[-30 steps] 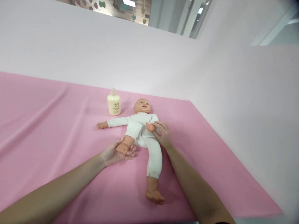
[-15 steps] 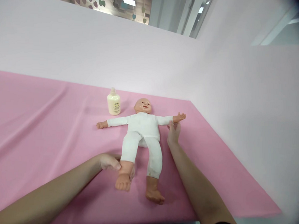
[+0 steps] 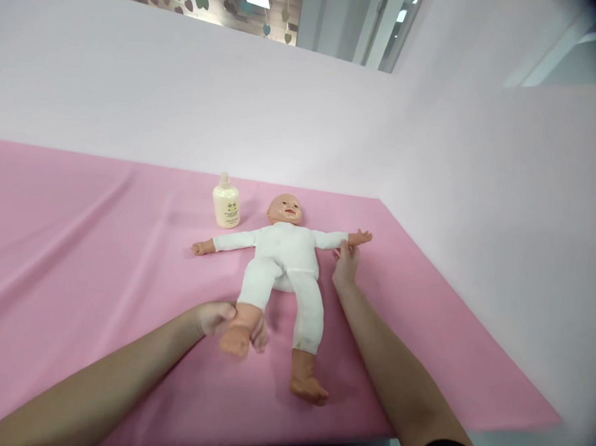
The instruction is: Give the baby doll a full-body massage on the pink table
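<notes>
A baby doll [image 3: 287, 248] in a white cloth suit lies on its back with both arms spread. My left hand [image 3: 218, 317] is closed round the ankle of the doll's leg on the left, thumb on the near side and fingertips showing past it. That foot is lifted and blurred. At the doll's arm on the right, my right hand [image 3: 346, 262] has its fingers curled against the sleeve end by the wrist. The doll's other leg rests on the pink cover [image 3: 125, 274].
A pale yellow bottle [image 3: 226, 204] with a label stands left of the doll's head. White walls [image 3: 185, 97] rise behind and to the right. The covered surface ends at a front edge close to my body.
My left hand has raised the doll's leg, bending it a little and swinging the foot up and left. The doll's right-side hand has shifted slightly, while my right hand stays nearly in place.
</notes>
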`<control>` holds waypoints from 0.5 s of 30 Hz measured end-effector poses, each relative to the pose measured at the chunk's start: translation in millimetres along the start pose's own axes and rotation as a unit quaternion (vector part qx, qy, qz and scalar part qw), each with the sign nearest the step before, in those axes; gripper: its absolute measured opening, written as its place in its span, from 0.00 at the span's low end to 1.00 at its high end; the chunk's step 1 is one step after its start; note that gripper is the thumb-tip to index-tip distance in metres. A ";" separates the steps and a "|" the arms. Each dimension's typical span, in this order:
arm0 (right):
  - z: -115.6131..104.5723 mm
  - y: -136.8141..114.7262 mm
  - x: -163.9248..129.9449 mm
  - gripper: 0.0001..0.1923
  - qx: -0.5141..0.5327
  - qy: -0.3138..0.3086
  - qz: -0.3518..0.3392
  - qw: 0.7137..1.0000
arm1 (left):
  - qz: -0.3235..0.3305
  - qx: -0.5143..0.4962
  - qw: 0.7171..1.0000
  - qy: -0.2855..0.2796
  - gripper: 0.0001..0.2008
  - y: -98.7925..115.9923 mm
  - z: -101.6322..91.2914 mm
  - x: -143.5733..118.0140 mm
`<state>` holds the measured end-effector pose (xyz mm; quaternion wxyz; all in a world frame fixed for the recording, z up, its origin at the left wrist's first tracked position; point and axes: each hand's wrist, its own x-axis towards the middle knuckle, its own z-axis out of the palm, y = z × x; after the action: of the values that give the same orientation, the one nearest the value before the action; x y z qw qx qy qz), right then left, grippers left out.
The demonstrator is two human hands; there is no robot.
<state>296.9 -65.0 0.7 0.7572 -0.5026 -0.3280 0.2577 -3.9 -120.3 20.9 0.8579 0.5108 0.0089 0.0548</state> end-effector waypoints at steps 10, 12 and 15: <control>9.3 -6.3 -23.2 0.22 -0.192 -0.205 -0.237 0.930 | 0.128 -0.143 0.963 0.188 0.22 -4.7 -11.1 6.3; 8.3 -6.2 -23.7 0.18 -0.245 -0.241 -0.306 0.888 | 0.129 -0.149 0.959 0.203 0.22 -3.3 -8.8 7.9; 8.4 -7.7 -23.1 0.16 -0.308 -0.289 -0.370 0.828 | 0.123 -0.164 0.952 0.229 0.22 -1.6 -7.3 9.5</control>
<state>275.9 -79.4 4.8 0.4723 -0.4534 -0.7555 -0.0226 5.2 -113.7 16.4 0.8916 0.3337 0.1328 0.2757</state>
